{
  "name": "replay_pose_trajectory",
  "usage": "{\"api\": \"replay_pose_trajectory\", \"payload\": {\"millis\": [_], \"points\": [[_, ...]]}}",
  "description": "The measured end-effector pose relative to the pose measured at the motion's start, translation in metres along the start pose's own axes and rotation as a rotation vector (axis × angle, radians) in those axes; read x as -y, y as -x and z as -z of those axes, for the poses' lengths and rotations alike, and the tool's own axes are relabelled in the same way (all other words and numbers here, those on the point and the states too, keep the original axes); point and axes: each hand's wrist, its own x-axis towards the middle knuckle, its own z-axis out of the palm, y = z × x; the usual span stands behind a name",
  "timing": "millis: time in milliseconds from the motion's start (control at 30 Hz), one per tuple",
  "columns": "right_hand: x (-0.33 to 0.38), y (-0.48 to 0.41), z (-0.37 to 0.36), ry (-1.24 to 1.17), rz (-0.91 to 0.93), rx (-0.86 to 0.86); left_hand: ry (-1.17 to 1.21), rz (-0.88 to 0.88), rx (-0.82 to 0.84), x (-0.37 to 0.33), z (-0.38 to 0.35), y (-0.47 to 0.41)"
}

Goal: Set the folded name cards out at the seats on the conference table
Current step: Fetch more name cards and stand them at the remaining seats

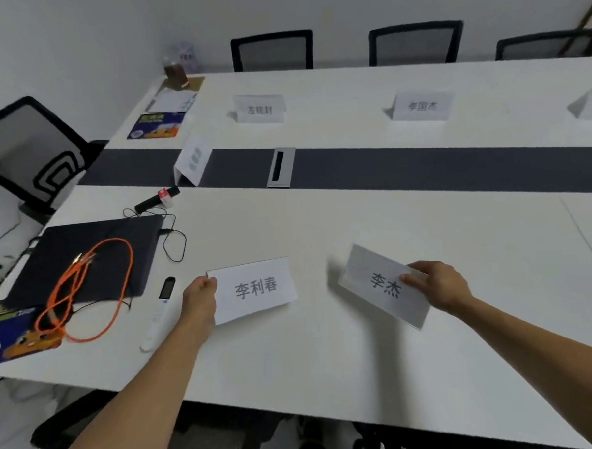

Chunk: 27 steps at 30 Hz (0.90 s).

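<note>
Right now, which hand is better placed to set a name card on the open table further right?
The right hand. It holds the tilted card on that side, next to bare table. The left hand holds the other card beside the remote, and would have to cross over.

The left forearm (142, 387) and right forearm (533, 335) are bare and reach forward over the desk. The left hand (199, 299) pinches the left card (257, 290) by its near edge. The right hand (440, 285) grips the tilted right card (376, 282), thumb across its face.
</note>
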Motion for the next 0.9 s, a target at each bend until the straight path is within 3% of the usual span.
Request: {"api": "replay_pose_trajectory", "payload": {"millis": [200, 400, 633, 800, 900], "points": [[0.018, -0.020, -0.022, 0.086, -0.039, -0.072, -0.035, -0.017, 0.036, -0.009, 0.001, -0.058], [0.030, -0.033, -0.049, 0.174, -0.031, -0.093, -0.252, -0.119, 0.104, 0.000, 0.014, -0.105], [0.017, -0.041, -0.066, 0.287, -0.064, -0.100, -0.384, -0.110, 0.128, 0.029, 0.023, -0.138], [0.021, -0.039, -0.070, 0.286, -0.070, -0.106, -0.509, -0.129, 0.052, 0.033, 0.018, -0.133], [0.018, -0.032, -0.065, 0.282, -0.104, -0.081, -0.555, -0.212, -0.108, 0.016, 0.011, -0.110]]}}
